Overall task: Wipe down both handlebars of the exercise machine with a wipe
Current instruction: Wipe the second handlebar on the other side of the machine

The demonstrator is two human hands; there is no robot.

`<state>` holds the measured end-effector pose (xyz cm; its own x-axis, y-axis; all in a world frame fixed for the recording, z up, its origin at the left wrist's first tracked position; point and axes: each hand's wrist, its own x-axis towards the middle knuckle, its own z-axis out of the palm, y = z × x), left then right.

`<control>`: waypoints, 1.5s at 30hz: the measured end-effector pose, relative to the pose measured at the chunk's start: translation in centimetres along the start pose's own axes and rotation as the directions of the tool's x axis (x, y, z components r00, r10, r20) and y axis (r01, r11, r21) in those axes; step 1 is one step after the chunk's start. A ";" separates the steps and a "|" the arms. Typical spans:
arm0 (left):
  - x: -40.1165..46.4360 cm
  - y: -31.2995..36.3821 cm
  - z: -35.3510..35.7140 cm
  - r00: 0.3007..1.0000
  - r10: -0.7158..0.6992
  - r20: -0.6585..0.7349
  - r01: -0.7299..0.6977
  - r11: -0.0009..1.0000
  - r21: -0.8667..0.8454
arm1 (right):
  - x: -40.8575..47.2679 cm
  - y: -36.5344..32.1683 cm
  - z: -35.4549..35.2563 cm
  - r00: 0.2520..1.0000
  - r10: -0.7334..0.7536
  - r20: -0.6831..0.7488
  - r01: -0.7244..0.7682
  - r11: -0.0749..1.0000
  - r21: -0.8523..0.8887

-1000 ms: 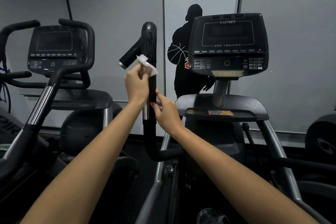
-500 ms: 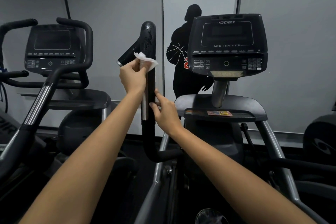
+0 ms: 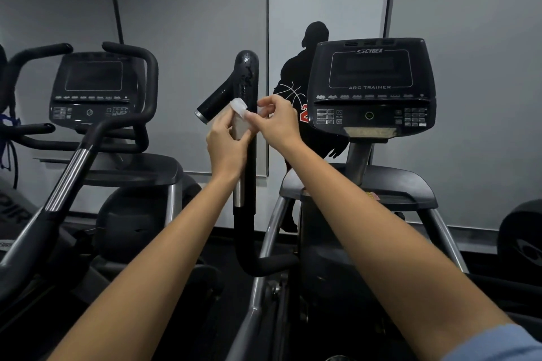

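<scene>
Hands meet at the upright black handlebar (image 3: 249, 155) of a Cybex Arc Trainer (image 3: 372, 88): the left hand (image 3: 227, 143) grips a white wipe (image 3: 240, 116) against the bar just below its fork. The right hand (image 3: 277, 123) pinches the wipe's upper edge between thumb and forefinger.

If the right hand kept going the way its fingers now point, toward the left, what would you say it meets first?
Most likely the wipe, which the right hand already pinches at its edge; just behind it stand the upright handlebar and the left hand. Depth between them is hard to judge from this one view.
</scene>
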<state>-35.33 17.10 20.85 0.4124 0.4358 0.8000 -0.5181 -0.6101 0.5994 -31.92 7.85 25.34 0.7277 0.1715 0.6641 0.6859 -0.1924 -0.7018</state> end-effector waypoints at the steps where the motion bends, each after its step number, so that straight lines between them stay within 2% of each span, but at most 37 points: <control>1: -0.2 -0.2 0.0 1.000 -0.006 0.023 0.006 1.000 -0.007 | 0.2 0.0 0.0 1.000 -0.002 0.005 0.002 0.999 -0.032; 4: -1.1 -0.6 -0.1 0.997 -0.032 0.068 0.033 0.999 -0.013 | 0.5 -0.3 -0.1 0.998 -0.060 0.011 0.061 0.987 -0.151; 7: -2.3 -1.0 -0.1 0.998 -0.043 0.054 0.044 0.999 -0.011 | 0.4 -1.2 0.1 0.981 -0.194 0.022 0.192 0.937 -0.291; 10: -2.8 -1.4 -0.1 0.994 -0.095 0.049 0.096 0.995 -0.019 | 1.3 -2.5 -0.5 0.938 -0.340 -0.070 0.303 0.901 -0.310; 12: -2.8 -1.4 -0.1 0.992 -0.112 0.057 0.113 0.993 -0.021 | 2.2 -3.3 -0.9 0.915 -0.385 -0.125 0.328 0.886 -0.329; 18: -2.6 -2.2 0.1 0.996 -0.026 0.087 0.028 0.999 -0.028 | 4.0 -2.6 0.0 0.882 -0.449 -0.142 0.350 0.826 -0.442; 20: -2.6 -2.2 -0.1 0.995 -0.010 0.099 0.013 0.999 -0.038 | 4.0 -2.2 0.6 0.827 -0.535 -0.173 0.391 0.768 -0.507; 23: -2.5 -2.3 -0.3 0.993 0.006 0.116 -0.001 0.999 -0.045 | 3.5 -1.7 1.5 0.782 -0.614 -0.109 0.423 0.651 -0.631; 27: -2.5 -2.4 -0.4 0.991 0.013 0.136 -0.006 0.999 -0.049 | 2.1 -1.6 2.1 0.798 -0.602 0.007 0.459 0.601 -0.654; 29: -2.6 -2.3 -0.5 0.990 0.017 0.139 -0.009 0.998 -0.055 | 1.5 -1.3 2.4 0.808 -0.589 0.027 0.441 0.573 -0.691; 31: -2.6 -2.3 -0.6 0.990 0.017 0.141 -0.010 0.999 -0.053 | 0.9 -1.0 2.8 0.786 -0.617 0.046 0.436 0.499 -0.749; 33: -2.5 -2.2 -0.8 0.988 0.018 0.155 -0.011 0.999 -0.049 | 0.6 -1.5 2.7 0.803 -0.590 0.080 0.426 0.477 -0.769; 38: -2.4 -2.1 -1.3 0.984 0.013 0.177 -0.006 0.999 -0.039 | 1.9 -3.5 1.8 0.768 -0.640 0.034 0.452 0.504 -0.736; 40: -2.5 -2.2 -1.2 0.985 -0.002 0.175 0.011 0.999 -0.053 | 2.9 -4.0 1.6 0.784 -0.619 0.043 0.450 0.520 -0.726; 43: -2.5 -2.2 -1.3 0.982 -0.012 0.187 0.025 0.997 -0.069 | 3.7 -4.0 1.9 0.798 -0.599 0.070 0.433 0.488 -0.758; 45: -2.5 -2.2 -1.4 0.980 0.001 0.199 0.013 0.998 -0.069 | 2.8 -3.2 2.2 0.754 -0.653 0.073 0.481 0.472 -0.739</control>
<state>-36.31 18.32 17.61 0.5529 0.2951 0.7793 -0.5628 -0.5574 0.6104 -32.05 11.06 28.91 0.1011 0.3256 0.9401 0.6678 -0.7226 0.1785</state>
